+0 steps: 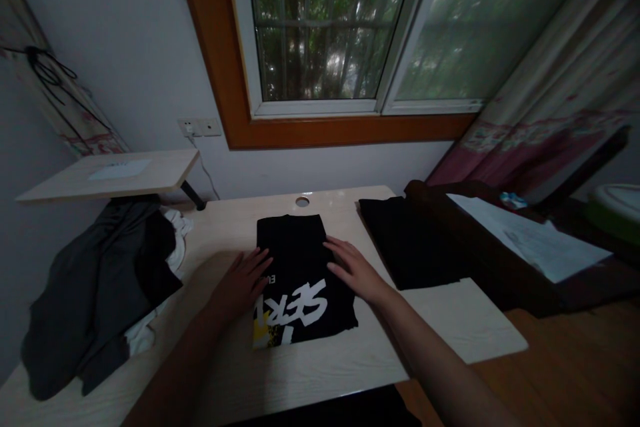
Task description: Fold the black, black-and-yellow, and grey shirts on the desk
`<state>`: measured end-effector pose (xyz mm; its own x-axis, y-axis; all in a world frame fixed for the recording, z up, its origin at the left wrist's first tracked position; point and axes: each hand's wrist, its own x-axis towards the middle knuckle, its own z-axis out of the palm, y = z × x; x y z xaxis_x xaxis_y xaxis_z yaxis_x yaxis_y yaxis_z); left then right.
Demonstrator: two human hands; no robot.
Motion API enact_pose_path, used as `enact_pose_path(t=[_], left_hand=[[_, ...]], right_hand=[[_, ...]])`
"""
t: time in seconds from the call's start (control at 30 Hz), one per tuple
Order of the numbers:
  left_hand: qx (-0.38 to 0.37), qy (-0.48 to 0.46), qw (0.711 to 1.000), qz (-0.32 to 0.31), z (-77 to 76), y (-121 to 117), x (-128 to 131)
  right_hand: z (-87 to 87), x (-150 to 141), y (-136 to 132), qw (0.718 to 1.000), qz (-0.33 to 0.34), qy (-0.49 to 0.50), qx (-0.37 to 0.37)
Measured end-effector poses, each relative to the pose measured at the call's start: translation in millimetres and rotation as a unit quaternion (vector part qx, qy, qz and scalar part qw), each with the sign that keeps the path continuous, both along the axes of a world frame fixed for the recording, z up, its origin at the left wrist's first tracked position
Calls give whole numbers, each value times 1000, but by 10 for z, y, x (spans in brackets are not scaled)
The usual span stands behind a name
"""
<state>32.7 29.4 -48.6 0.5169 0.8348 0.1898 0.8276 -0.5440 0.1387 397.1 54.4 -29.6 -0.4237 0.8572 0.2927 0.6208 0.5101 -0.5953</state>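
A black T-shirt (300, 253) with white lettering and a yellow patch lies folded into a rectangle on the pale wooden desk (310, 373). My left hand (247, 273) rests along its left edge, fingers stretched out and slightly spread. On the opposite edge, my right hand (353, 267) touches the cloth with its fingertips, thumb apart from the fingers. Neither hand grips the fabric. To the right of my right hand, another folded black garment (410, 240) lies flat on the desk.
A heap of grey, black and white clothes (95, 293) sits at the left, below a small raised shelf (150, 167) with a paper on it. A dark wooden piece of furniture (500, 267) bearing a white sheet (530, 233) stands at the right. Behind the desk is a window (330, 107).
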Motion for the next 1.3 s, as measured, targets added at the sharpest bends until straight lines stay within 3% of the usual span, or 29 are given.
enact_pose_path(t=[0.1,0.2,0.6,0.9,1.03,1.3], left_hand=[[1,-2,1000,0,8,-8,1],[9,-10,1000,-4,-2,-8,-13],[33,-46,996,-62,-12,-94,-271],[10,-66,990,-124,108,-356,-419],[-9,-69,988,-139,187,-356,-447],[-2,-21,984,-179,229,-247,-418]], right_hand=[[22,-12,-97,996,38,-84,13],[32,1,-113,994,42,-96,22],[-108,345,-84,989,142,39,-11],[141,486,-242,973,187,20,-132],[129,507,-245,969,190,15,-156],[23,436,-225,981,157,3,-116]])
